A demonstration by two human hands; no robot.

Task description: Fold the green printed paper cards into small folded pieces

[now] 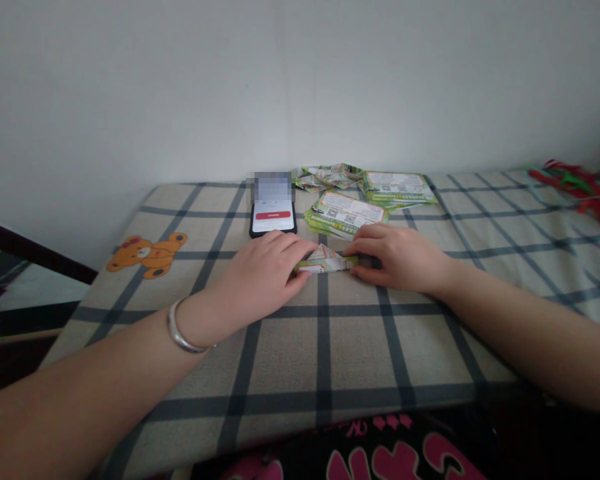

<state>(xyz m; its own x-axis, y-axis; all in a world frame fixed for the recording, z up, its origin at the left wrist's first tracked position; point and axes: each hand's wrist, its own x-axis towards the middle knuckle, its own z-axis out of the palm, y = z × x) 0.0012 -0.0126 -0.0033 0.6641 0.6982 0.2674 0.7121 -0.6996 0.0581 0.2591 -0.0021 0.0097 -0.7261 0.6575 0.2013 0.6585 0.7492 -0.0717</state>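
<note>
Between my two hands, low over the checked tablecloth, is a small folded paper (pixel 324 259), printed green, white and orange, with a peak in its middle. My left hand (pixel 267 270), with a silver bangle at the wrist, pinches its left end between thumb and fingers. On the other side, my right hand (pixel 397 257) grips the right end the same way. Just beyond the hands lies a fanned stack of printed leaflets (pixel 347 212). A phone (pixel 273 217) with a lit screen and a red button rests near my left fingers.
Several folded paper pieces (pixel 327 176) lie by the wall, beside a second leaflet stack (pixel 400 187). An orange bear cutout (pixel 149 255) is at the table's left. Red and green items (pixel 583 190) lie far right on the tablecloth (pixel 290 360).
</note>
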